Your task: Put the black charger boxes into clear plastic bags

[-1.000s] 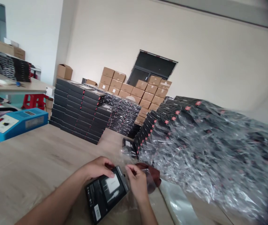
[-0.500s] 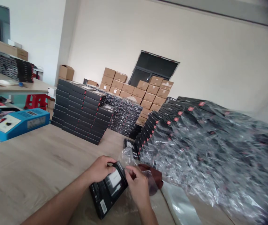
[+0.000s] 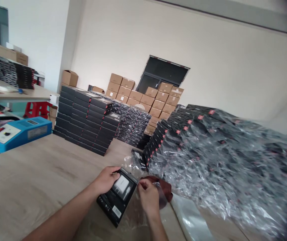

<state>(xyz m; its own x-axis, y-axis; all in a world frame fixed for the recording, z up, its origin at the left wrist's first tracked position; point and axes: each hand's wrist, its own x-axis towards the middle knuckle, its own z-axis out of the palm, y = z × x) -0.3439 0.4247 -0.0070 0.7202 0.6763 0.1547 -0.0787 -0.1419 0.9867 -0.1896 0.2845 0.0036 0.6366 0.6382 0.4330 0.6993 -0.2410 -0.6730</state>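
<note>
My left hand (image 3: pixel 108 180) grips a flat black product box (image 3: pixel 119 201) by its upper left side, thumb on the front. The box is tilted and shows a picture of a white device and a barcode label. My right hand (image 3: pixel 148 194) is closed in a pinch at the box's right edge, on the thin film of a clear plastic bag (image 3: pixel 132 162). The film also shows below the box. A dark red cloth (image 3: pixel 167 189) lies just behind my right hand, and a flat stack of clear bags (image 3: pixel 191 216) rests to its right.
Stacked black boxes (image 3: pixel 83 122) stand on the wooden table (image 3: pixel 32 174). Film-wrapped boxes (image 3: pixel 216 160) fill the right side. A blue machine (image 3: pixel 20 132) is at the left, and brown cartons (image 3: pixel 135 95) are piled by the back wall.
The box has turned in my left hand, so its front faces me more and its lower end has swung right. My right hand has shifted slightly right, off the box's upper edge.
</note>
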